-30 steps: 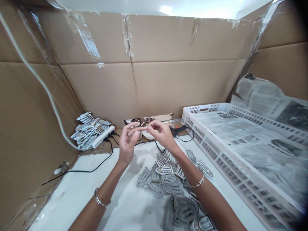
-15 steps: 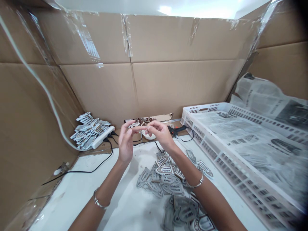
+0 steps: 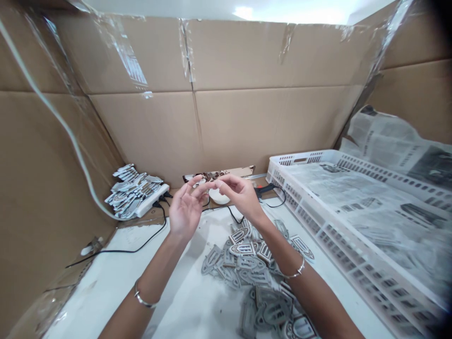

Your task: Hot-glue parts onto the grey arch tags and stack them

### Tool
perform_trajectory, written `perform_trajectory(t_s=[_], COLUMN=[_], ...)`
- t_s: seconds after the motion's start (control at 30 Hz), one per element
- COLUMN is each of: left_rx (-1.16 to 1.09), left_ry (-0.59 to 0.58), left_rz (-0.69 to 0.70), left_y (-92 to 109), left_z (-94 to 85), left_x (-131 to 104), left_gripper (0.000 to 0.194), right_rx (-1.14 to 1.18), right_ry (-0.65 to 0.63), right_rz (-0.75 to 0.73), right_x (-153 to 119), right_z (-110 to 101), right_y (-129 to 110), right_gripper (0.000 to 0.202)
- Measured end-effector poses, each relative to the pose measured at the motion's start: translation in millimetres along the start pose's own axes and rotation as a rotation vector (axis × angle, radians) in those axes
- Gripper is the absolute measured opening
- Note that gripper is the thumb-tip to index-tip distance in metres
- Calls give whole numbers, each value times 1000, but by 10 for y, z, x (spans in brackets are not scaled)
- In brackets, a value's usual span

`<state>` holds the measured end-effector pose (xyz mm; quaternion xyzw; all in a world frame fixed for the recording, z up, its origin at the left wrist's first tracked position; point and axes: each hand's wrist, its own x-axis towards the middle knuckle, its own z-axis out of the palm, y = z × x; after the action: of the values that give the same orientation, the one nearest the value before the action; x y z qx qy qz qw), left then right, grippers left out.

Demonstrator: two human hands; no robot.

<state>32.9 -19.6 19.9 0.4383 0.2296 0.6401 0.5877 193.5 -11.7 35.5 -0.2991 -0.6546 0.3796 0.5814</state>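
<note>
Left hand and right hand meet at the fingertips; can't tell if anything's pinched. Flat cut-out pieces piled on surface nearby, probably light, stiff; grip by edges.

- Beyond both hands, we see a cardboard wall with strips of clear tape.
- Left of the left hand, we have a white power strip and, farther out, a white cord curving down to it.
- Below and left of that same hand, we find a black cable.
- Right of the right hand, we see a slotted white crate lined with newspaper; past it, crumpled newsprint.
</note>
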Motion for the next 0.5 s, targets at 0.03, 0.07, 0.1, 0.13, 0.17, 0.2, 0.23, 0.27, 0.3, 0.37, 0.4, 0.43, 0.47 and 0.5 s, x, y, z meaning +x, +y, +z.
perform_trajectory(t_s=[0.03, 0.07, 0.1, 0.13, 0.17, 0.2, 0.23, 0.27, 0.3, 0.37, 0.4, 0.43, 0.47, 0.5], left_rx=[3, 13, 29, 45, 58, 68, 78, 90, 105, 133, 142, 147, 148, 148], left_ry=[4, 8, 10, 10, 7, 2, -4, -12, -18, -28, -31, -30, -25, -19], left_rz=[7, 20, 38, 59, 80, 98, 114, 125, 133, 146, 152, 157, 162, 166], left_y=[-4, -11, -20, -29, -38, -46, -51, -55, -57, -58, -57, -56, -54, -52], left_z=[-2, -6, -11, -17, -22, -25, -28, -29, -30, -31, -30, -30, -29, -27], left_x=[1, 2, 3, 4, 4, 3, 3, 2, 1, 1, 1, 2, 2, 2], left_gripper=[39, 38, 38, 38, 37, 36, 36, 36, 36, 37, 38, 38, 38, 39], right_rx=[-9, -19, -30, -41, -53, -65, -77, -90, -104, -129, -139, -145, -148, -148], right_ry=[1, 5, 10, 15, 22, 26, 29, 28, 27, 22, 19, 16, 11, 8], right_rz=[-1, -1, -1, -1, -4, -9, -17, -26, -36, -55, -63, -70, -76, -81], right_x=[-2, -3, -4, -5, -6, -7, -8, -9, -9, -11, -12, -12, -12, -11], right_z=[0, 2, 3, 3, 2, 1, -3, -7, -12, -21, -24, -27, -30, -31], right_y=[-2, -5, -9, -13, -18, -23, -26, -29, -30, -30, -28, -25, -22, -18], right_gripper=[19, 19, 19, 19, 19, 18, 18, 17, 16, 16, 16, 16, 16, 16])
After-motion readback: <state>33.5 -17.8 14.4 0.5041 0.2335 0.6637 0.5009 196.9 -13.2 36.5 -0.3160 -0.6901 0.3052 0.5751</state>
